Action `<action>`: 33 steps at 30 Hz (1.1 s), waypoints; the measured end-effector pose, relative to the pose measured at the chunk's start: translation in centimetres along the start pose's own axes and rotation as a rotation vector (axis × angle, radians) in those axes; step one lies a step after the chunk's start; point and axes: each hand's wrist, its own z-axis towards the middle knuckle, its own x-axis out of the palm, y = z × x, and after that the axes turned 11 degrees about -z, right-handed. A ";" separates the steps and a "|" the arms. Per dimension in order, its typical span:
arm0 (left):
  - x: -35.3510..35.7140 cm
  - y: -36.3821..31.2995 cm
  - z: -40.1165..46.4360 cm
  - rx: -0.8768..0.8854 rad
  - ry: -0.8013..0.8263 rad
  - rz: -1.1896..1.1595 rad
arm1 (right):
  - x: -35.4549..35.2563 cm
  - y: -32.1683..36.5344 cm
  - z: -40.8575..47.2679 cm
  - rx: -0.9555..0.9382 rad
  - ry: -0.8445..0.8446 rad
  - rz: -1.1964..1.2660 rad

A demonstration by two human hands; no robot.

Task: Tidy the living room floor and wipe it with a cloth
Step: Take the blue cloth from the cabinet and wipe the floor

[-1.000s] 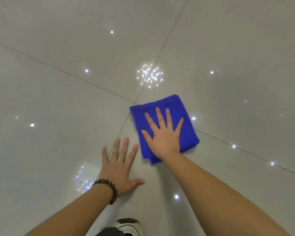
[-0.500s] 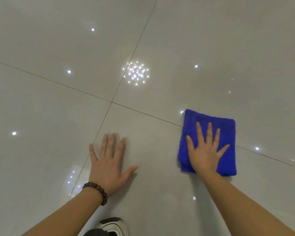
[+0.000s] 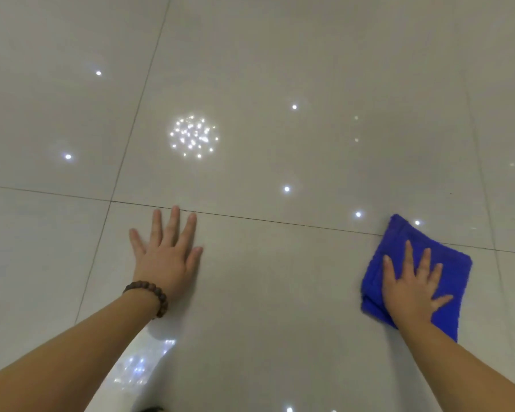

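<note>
Glossy tile floor (image 3: 280, 278), R hand (image 3: 408, 289) flat on blue cloth (image 3: 446, 263)

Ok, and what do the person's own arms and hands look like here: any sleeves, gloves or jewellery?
Both forearms are bare, with no sleeves in view, and neither hand wears a glove. The left hand has a bracelet of round dark brown beads at the wrist. The right hand and its wrist carry nothing; no rings or watch are visible.

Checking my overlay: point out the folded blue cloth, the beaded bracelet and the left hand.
Folded blue microfibre cloth (image 3: 454, 270): head view, bare right part.
Dark wooden beaded bracelet (image 3: 149, 295): head view, beads atop wrist.
Left hand (image 3: 167, 257): head view, back.
</note>
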 end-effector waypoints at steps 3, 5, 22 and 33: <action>0.2 -0.1 0.1 0.002 0.021 0.007 | -0.3 4.7 -0.6 -0.015 -0.018 0.008; 0.2 0.0 0.2 0.002 0.017 0.008 | 0.4 10.5 -2.8 -0.292 -0.126 -0.066; 0.3 0.9 0.4 0.030 0.029 -0.014 | -3.0 15.3 3.3 -0.173 -0.083 -0.031; -2.5 0.1 0.4 0.011 -0.042 -0.125 | -0.8 12.7 -0.5 -0.192 -0.204 0.145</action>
